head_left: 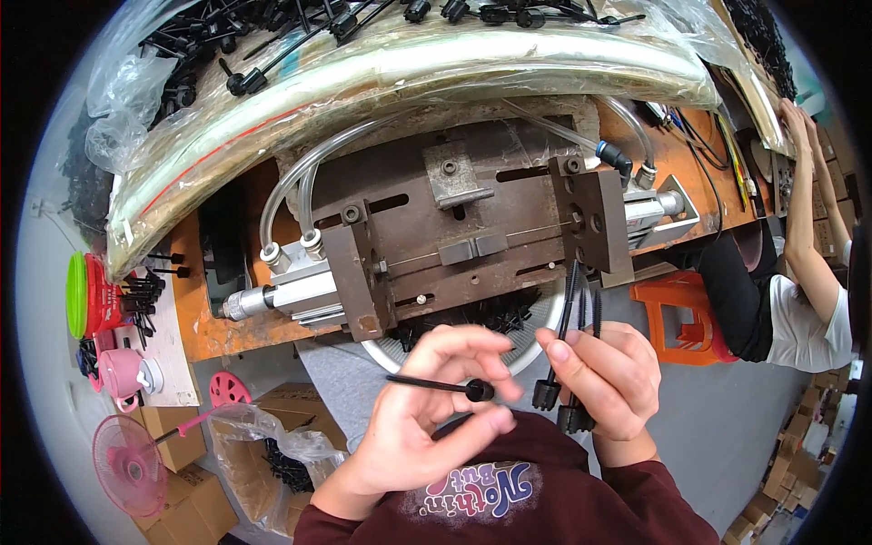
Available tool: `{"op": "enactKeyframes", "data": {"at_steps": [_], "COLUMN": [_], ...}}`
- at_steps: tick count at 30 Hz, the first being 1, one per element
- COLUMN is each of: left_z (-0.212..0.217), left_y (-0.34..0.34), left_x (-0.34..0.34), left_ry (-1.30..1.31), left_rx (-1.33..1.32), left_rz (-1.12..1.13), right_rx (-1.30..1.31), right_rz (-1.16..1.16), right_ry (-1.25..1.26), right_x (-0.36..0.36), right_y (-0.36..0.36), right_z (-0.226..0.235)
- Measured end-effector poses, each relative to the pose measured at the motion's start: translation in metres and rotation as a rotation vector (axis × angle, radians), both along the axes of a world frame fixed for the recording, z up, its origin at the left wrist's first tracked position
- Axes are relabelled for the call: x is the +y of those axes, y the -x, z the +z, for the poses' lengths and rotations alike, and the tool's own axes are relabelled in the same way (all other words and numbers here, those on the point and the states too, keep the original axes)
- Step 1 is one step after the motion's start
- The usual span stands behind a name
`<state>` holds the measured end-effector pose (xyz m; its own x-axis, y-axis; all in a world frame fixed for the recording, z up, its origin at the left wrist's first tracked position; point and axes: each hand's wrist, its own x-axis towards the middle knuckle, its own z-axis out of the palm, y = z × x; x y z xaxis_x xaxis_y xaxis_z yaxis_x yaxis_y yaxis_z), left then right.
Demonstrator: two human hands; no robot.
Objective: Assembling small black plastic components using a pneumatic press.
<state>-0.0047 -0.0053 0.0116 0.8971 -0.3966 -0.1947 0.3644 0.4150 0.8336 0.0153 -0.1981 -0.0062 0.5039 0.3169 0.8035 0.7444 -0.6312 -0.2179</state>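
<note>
fixture on bench | basket before fixture | rods in right hand | stool right

A slim black rod with a ribbed, knob-like head lies across the fingers of the left hand, on the near side of the brown metal fixture; it is nearly level, its head toward the right. Near the fixture's right end, the right hand pinches a bunch of similar black rods, at least two, shafts pointing up toward the fixture, toothed heads hanging below.
</note>
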Motion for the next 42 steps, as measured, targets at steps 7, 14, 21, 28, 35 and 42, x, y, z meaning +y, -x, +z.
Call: {"op": "enactKeyframes", "data": {"at_steps": [7, 14, 21, 28, 35, 42], "left_z": [0.001, -0.012, -0.011, -0.007, 0.006, 0.012], "left_y": [-0.005, -0.015, -0.029, -0.032, -0.028, -0.014], "left_x": [-0.001, -0.008, -0.012, -0.013, -0.008, 0.0], "left_ry": [-0.629, -1.168, -1.458, -1.465, -0.847, -0.729], "left_rx": [-0.695, -1.036, -1.094, -1.066, -0.882, -0.898], "left_rz": [0.116, 0.276, 0.17, 0.127, 0.132, 0.168], "right_rx": [-0.005, 0.167, 0.22, 0.152, 0.039, -0.017], "right_rz": [0.046, -0.059, 0.012, -0.118, -0.072, 0.014], "right_ry": [0.051, -0.21, -0.204, -0.137, 0.053, 0.075], "right_x": [0.005, -0.003, -0.013, -0.01, -0.016, -0.001], "right_y": [-0.001, 0.002, 0.01, 0.011, 0.008, 0.004], "right_z": [-0.003, -0.006, -0.006, 0.002, 0.001, 0.005]}}
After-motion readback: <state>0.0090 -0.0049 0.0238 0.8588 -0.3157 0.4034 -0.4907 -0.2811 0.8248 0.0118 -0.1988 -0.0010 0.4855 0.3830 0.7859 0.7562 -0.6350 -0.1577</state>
